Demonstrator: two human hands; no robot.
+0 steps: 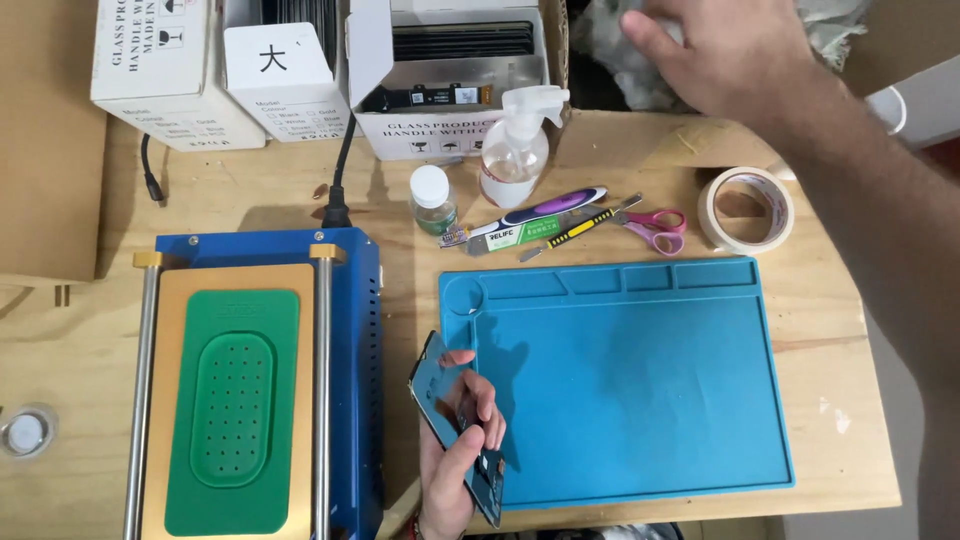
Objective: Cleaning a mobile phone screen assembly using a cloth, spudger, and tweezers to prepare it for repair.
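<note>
Bench: plywood tabletop [600, 175], cardboard sheet at its far-left edge, white cartons [170, 65] lined along the back.
Left hand [455, 455]: near edge of the bench, fingers curled shut around a thin blue phone panel [445, 405], thumb on its face, fingertips [490, 405] wrapped over the right edge.
Phone panel: tilted, top corner pointing up-left, lifted off the bench; sits in the gap between the two big fixtures.
Right of those fingers: blue silicone work mat [640, 390], tray pockets along its far edge; panel's lower end overlaps the mat's near-left corner in this view.
Left of those fingers: blue heating/separator machine [355, 380] with orange plate, green perforated pad [232, 410], two steel rails; black power cable [338, 190] plugged at its back.
Right hand [730, 50]: stretched to the far-right back of the bench, fingers spread, resting on or over a crumpled whitish wad [620, 45]. Cannot tell if it grips anything; fingertips run out of frame.
Below that hand: roll of tape [745, 210], pink-handled scissors [650, 225], yellow-black precision knife [575, 230], purple-white scraper tool [530, 220].
Further left of them: clear spray bottle [515, 150], small white-capped bottle [433, 200].
Far left bench edge: small round clear dish [25, 432], well apart from both hands.
</note>
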